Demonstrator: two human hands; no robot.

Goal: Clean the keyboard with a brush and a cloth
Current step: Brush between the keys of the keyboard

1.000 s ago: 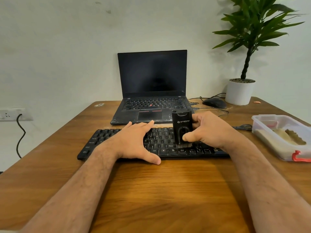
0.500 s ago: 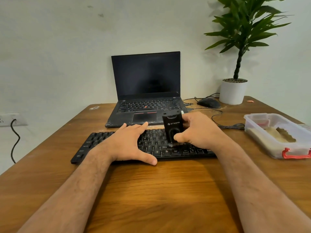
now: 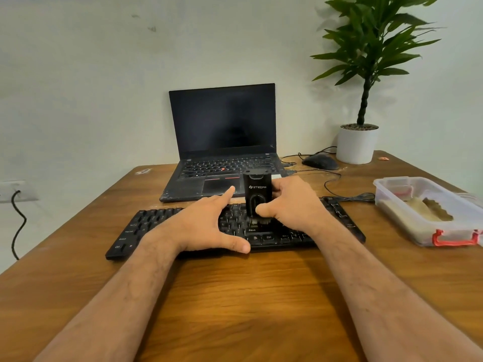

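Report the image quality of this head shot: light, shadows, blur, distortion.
Head view: soft, even light, with a sheen on the wooden table; a faint plant shadow on the wall; wide-angle bending at the table edges; brush logo legible, bristles and nearby keyboard keys slightly smeared; laptop screen dark, no glare.

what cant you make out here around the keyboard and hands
Head view only:
- Middle keys of the keyboard: covered by the left hand and right hand.
- Brush bristles: mostly hidden behind the right thumb.
- Plastic box: right end cut off by the frame edge; contents unclear.
- Cloth: cannot be identified.
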